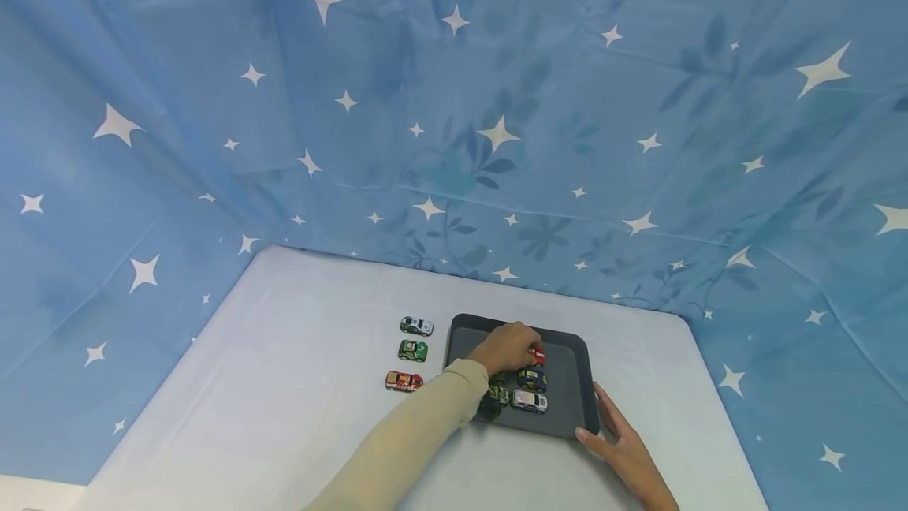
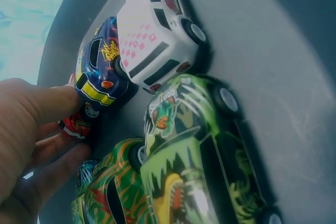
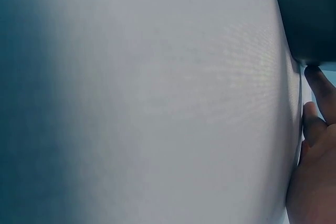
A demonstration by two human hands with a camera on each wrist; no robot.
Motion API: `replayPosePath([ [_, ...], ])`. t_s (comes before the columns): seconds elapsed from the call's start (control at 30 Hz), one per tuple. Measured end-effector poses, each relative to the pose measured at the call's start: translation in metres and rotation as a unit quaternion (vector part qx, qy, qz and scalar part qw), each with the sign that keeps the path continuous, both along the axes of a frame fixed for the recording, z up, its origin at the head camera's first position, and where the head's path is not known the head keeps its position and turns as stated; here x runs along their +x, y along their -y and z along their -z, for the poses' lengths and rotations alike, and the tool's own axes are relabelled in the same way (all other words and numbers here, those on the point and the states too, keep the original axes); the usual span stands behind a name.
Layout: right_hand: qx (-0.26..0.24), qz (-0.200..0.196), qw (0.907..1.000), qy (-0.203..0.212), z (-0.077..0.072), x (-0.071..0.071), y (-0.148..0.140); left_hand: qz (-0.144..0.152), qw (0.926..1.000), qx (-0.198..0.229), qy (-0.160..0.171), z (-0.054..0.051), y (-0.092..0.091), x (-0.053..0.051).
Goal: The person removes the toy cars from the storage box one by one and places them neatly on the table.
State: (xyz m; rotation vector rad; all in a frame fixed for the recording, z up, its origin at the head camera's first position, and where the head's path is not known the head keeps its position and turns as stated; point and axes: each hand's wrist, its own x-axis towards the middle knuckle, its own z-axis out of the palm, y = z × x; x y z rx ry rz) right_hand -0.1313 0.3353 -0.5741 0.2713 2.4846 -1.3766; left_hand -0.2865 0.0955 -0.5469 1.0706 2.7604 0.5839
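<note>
My left hand [image 1: 505, 348] reaches into the dark grey tray [image 1: 583, 385] and pinches a red toy car [image 1: 537, 356] near its far side. In the left wrist view the thumb and fingers of that hand [image 2: 31, 135] are around the red car [image 2: 76, 128], beside a dark blue car [image 2: 100, 72]. A white car [image 2: 152, 35] and green patterned cars [image 2: 181, 177] are close by in the tray. My right hand [image 1: 627, 456] touches the tray's near right corner, thumb and fingers spread; in the right wrist view this hand [image 3: 317, 166] has a fingertip against the tray [image 3: 310, 19].
Left of the tray, a silver car [image 1: 416, 326], a green car [image 1: 413, 350] and a red-orange car [image 1: 404, 381] stand in a column on the white tabletop [image 1: 298, 385]. A blue star-patterned cloth [image 1: 454, 148] hangs behind and at the sides.
</note>
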Motion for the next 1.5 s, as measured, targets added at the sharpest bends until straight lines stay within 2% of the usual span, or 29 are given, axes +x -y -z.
replayPosePath([
  [0.23,0.008,-0.004,0.9999,-0.007,-0.001,-0.002,0.000,0.005,0.9996,0.029,0.004,-0.006,0.006,0.000],
  [0.57,0.005,-0.005,1.0000,-0.006,-0.001,-0.001,0.000,0.021,0.9960,0.080,0.032,-0.018,0.020,-0.003],
  [0.8,0.010,-0.007,0.9999,-0.009,-0.001,0.000,0.000,0.022,0.9950,0.088,0.040,-0.026,0.034,-0.003],
  [1.03,0.009,-0.006,0.9999,-0.006,0.000,0.000,0.000,0.020,0.9931,0.109,0.038,-0.031,0.044,-0.007],
  [1.33,-0.004,-0.007,0.9999,-0.009,0.000,0.001,0.000,0.027,0.9918,0.114,0.051,-0.038,0.056,-0.011],
  [1.5,-0.009,-0.007,0.9999,-0.009,0.000,0.002,-0.001,0.029,0.9912,0.122,0.043,-0.041,0.067,-0.015],
])
